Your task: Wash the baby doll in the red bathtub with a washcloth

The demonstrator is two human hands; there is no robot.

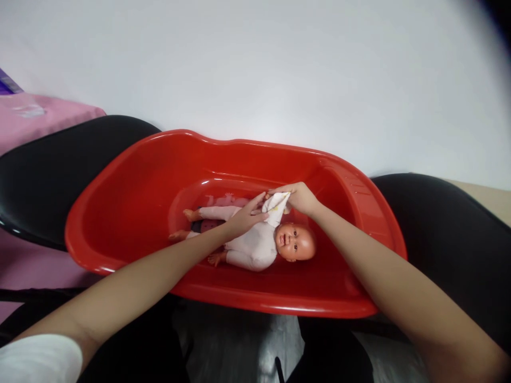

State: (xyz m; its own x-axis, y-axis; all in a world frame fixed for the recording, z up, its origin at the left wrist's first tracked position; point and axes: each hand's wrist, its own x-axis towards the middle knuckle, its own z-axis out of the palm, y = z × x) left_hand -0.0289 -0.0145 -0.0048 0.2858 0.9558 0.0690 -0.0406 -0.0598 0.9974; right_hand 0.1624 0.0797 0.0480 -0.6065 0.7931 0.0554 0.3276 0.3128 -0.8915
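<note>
A baby doll with a pale cloth body lies on its back in a red baby bathtub, its head toward the right end. My right hand pinches a small white cloth with yellowish marks, which lies over the doll's far arm near the shoulder. My left hand reaches across the doll's body, its fingers closed around the far arm beside the cloth. That arm is mostly hidden by the cloth and fingers. The doll's near arm rests bent at its side.
The tub sits across two black chairs, a left seat and a right seat. A pink-covered surface stands at far left with a purple item behind. A white wall rises directly behind the tub.
</note>
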